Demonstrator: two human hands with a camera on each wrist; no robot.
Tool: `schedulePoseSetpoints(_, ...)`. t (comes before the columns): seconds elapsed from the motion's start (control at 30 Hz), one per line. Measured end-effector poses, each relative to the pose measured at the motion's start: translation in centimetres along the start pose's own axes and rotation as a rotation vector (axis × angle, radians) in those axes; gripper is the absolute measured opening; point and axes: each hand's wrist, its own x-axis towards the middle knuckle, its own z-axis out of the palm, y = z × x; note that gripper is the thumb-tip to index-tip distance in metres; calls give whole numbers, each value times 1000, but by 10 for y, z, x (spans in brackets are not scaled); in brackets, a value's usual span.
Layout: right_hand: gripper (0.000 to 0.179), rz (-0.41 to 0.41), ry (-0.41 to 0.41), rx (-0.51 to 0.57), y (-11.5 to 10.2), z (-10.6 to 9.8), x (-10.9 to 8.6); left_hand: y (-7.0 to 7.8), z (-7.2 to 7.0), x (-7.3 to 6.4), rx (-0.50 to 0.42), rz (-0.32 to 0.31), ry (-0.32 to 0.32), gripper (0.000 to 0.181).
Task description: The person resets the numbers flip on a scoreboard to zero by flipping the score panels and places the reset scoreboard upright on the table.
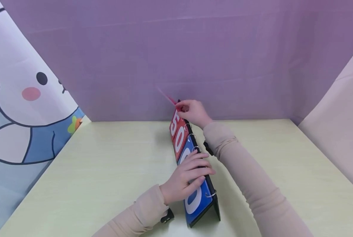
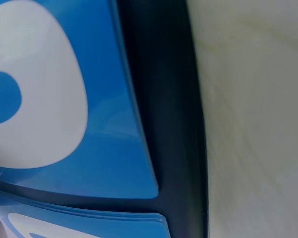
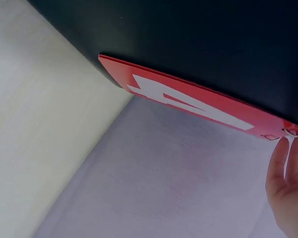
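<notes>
A tabletop flip scoreboard point(image 1: 191, 135) stands tent-like on the table, its red and blue number cards hung on metal rings from a black stand. My right hand point(image 1: 194, 113) is at its far end and pinches a red number card point(image 1: 171, 99) near the rings; the card sticks up blurred. Below it a red 5 and a red 0 show. In the right wrist view a red card with a 4 point(image 3: 188, 101) hangs behind the stand, beside my fingers point(image 3: 277, 171). My left hand point(image 1: 185, 177) rests across the top edge, fingers extended, covering part of the blue cards point(image 2: 109, 163).
The pale table point(image 1: 129, 158) extends on both sides of the scoreboard. A purple cloth backdrop point(image 1: 176, 59) rises close behind its far end. A cartoon-printed sheet point(image 1: 13, 98) hangs at the left, and a pale sheet point(image 1: 339, 108) at the right.
</notes>
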Motion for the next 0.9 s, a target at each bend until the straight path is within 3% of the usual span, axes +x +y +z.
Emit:
schedulePoseSetpoints(0.17,24,9,-4,-64,-2,4,-2,1,0,-1,-2,-5,-3,40)
schedulePoseSetpoints(0.27,24,-30,-11,-118,-3,5,-1,1,0,-1,-10,-16,-5,40)
schedulePoseSetpoints(0.53,22,-278,-115,-511,-10,0,2,0,-1,-2,-18,-32,-10,40)
schedulePoseSetpoints(0.73,26,-293,-198,-676,-19,1,4,1,-3,-3,-21,-52,-13,41)
schedulePoseSetpoints(0.9,22,-389,-258,-870,-25,1,6,0,-2,-2,-10,-37,-9,40)
